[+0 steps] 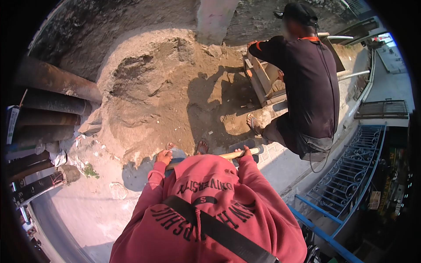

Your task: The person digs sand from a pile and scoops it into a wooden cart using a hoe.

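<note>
A pale wooden tool handle runs across in front of my waist, partly covered by my red sweatshirt. My left hand is closed around its left part, near a grey flat surface that may be the tool's blade; I cannot tell for sure. Toward the other end, my right hand is wrapped round the same handle. Before my feet rises a heap of brown sand, dug away in its face. The tool's full shape is hidden by my body.
At the right a person in a dark shirt bends over a wooden frame or box. Large rusty pipes lie at the left. A blue metal railing stands at the lower right. A wall rises behind the sand.
</note>
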Demonstrator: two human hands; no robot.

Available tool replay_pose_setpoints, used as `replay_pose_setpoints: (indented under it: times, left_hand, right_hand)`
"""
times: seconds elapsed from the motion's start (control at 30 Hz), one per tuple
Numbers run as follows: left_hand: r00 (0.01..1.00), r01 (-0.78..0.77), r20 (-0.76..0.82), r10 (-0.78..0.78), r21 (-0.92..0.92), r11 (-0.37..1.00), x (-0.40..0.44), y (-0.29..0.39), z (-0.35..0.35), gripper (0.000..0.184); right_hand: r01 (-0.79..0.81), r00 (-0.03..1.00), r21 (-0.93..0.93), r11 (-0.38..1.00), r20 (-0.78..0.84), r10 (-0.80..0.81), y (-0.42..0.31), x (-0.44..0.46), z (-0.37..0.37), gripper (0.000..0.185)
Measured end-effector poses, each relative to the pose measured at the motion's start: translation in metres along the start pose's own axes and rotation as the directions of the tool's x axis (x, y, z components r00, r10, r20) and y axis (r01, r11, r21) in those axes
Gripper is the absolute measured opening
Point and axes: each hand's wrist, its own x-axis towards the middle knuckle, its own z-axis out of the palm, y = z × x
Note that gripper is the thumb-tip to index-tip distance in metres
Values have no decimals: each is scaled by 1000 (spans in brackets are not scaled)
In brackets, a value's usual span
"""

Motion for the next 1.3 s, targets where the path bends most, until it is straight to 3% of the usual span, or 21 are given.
replay_pose_setpoints:
  times: [0.17,1.3]
  left_hand:
    - [1000,2,-6,-1,81,997,2,-1,-1,31]
    - [999,44,-10,-43,179,983,8,-3,3,36]
  right_hand:
    - [-14,1000,13,1000,18,13,-1,1,2,40]
    - [15,1000,17,1000,8,-15,-4,-22,9,40]
